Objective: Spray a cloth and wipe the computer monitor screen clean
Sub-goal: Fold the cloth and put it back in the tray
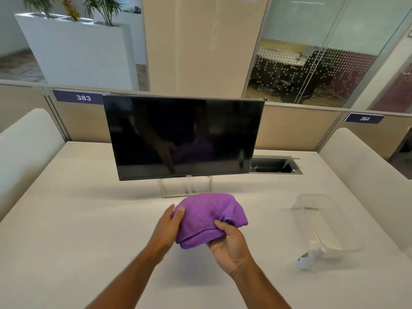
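From the head camera, a purple cloth (209, 217) sits bunched at the centre of the view, held up between both hands just in front of the monitor stand (186, 187). The left hand (168, 226) is at the cloth's 9 o'clock side, thumb on top and palm against the fabric, its grip narrow around the cloth's edge. The right hand (228, 244) is at the cloth's 5 o'clock, fingers curled under the hemmed fold and thumb pressing it from above, so this grip is also closed on the cloth.

The monitor (184, 137) stands at 12 o'clock from the cloth, upright on the white desk (78, 219), its screen dark and showing a faint reflection of the arms and cloth. At 3 o'clock from the cloth lies a clear plastic tray (325, 221) on the desk, well apart from the hands. A spray bottle (306, 259) lies on its side at the tray's near end, at about 4 o'clock; whether it touches the tray cannot be told. Behind the monitor, at 2 o'clock, is an open cable hatch (275, 166) in the desk.
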`<move>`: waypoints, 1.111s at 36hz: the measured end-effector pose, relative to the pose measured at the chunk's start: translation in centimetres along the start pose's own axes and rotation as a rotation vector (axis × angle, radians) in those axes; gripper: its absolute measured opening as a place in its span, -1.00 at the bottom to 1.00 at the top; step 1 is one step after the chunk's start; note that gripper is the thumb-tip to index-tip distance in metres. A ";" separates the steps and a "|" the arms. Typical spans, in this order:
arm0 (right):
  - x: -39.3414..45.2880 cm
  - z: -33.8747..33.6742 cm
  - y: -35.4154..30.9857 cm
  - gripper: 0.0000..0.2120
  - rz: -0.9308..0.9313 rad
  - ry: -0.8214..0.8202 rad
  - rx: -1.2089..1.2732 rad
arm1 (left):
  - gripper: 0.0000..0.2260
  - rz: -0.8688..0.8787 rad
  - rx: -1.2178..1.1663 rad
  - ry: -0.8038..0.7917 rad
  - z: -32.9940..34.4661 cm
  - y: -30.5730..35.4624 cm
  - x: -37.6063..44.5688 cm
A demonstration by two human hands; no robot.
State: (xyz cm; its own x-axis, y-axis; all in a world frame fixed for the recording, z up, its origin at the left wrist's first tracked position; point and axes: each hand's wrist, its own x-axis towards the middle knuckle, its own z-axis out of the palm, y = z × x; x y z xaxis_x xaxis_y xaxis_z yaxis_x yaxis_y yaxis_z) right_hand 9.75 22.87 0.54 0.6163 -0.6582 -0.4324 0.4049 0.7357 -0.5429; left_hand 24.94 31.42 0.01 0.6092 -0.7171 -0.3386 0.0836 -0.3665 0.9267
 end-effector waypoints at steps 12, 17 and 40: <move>-3.1 -4.5 1.4 -0.56 0.005 0.009 -0.014 | -0.50 -0.100 -0.370 -0.005 1.3 -4.2 -3.1; -3.4 -7.4 0.8 -0.50 0.044 0.065 -0.096 | -0.54 -0.024 -0.093 0.037 1.3 -6.5 -3.9; -4.9 -11.5 -6.0 -0.46 -0.484 0.366 -1.521 | -0.68 -0.020 0.180 0.003 10.6 -5.4 -2.4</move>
State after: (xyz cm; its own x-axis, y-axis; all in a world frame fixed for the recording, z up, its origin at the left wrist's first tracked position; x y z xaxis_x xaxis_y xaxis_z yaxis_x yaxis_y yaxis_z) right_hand -3.46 19.83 -2.31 0.3639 -0.9306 -0.0386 -0.6339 -0.2171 -0.7423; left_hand 14.69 28.80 -5.88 0.6110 -0.7072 -0.3557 -0.0466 -0.4807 0.8757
